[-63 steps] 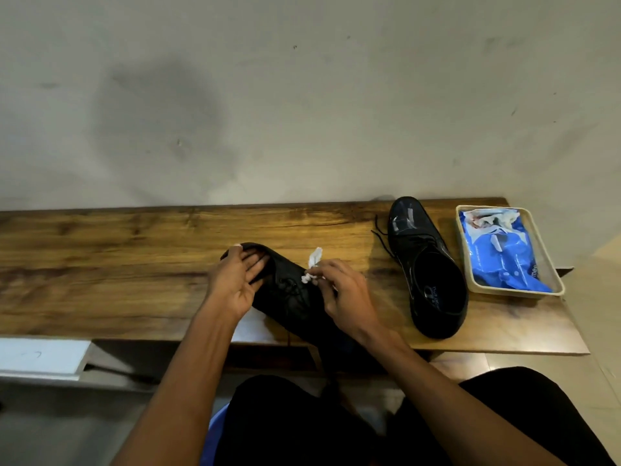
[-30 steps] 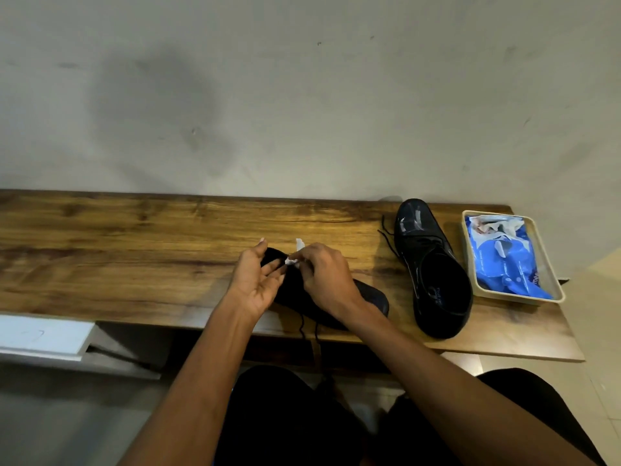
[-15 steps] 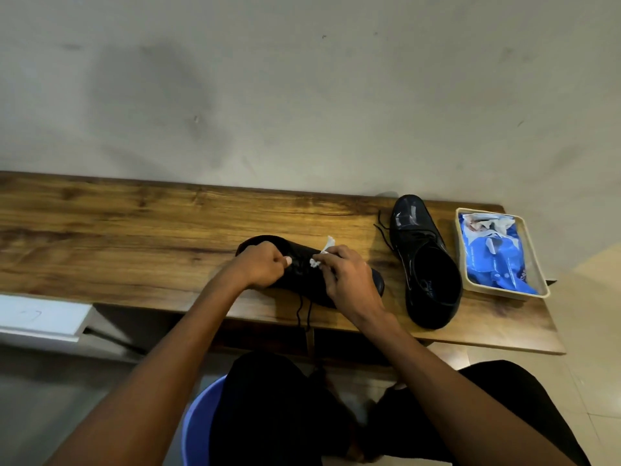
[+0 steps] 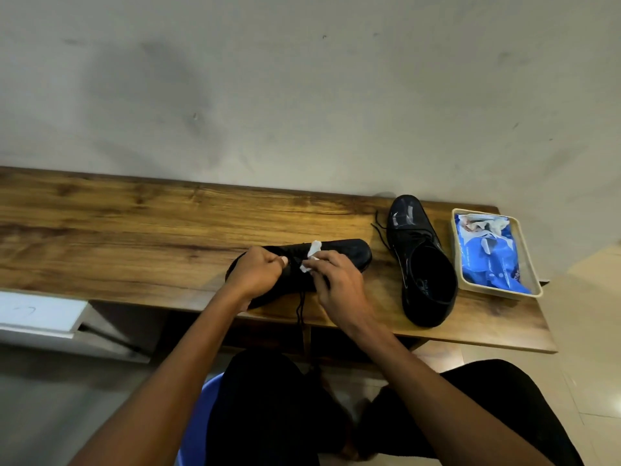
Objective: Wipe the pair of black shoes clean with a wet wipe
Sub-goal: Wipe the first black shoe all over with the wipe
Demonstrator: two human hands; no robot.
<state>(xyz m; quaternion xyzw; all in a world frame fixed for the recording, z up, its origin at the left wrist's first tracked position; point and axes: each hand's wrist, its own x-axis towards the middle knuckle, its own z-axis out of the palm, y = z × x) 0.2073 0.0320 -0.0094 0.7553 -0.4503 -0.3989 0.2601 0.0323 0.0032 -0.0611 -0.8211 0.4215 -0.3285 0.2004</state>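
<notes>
Since 0.5 s ago the near shoe (image 4: 339,254) has swung round: its toe now points right, toward the second shoe (image 4: 421,264), and it lies broadside to the person along the front of the wooden bench (image 4: 134,230). Compared with 2.1 s ago, when its toe pointed up and left, it is nearly reversed.

Left hand (image 4: 255,272): fingers curled over the heel end of the near shoe, gripping it and pinning it to the bench. Right hand (image 4: 339,280): pinches a bunched white wet wipe (image 4: 311,257) between thumb and fingertips and holds it against the lace area on top of the shoe. A lace hangs over the bench edge.

Second shoe stands upright to the right, apart from the first, toe toward the wall, opening toward the person. Just beside it on the right, a beige tray (image 4: 531,284) holds a blue wipes pack (image 4: 487,257).

Step in hand, as judged: wiping shoe 1 of 2, upper and lace region. Toe cap looks uncovered by the wipe.

Next move likely calls for the left hand to keep the shoe from sliding while the wipe is drawn rightward along the upper to the toe, then round the sides. Shoe 2 looks glossy; whether it is wiped cannot be told.
</notes>
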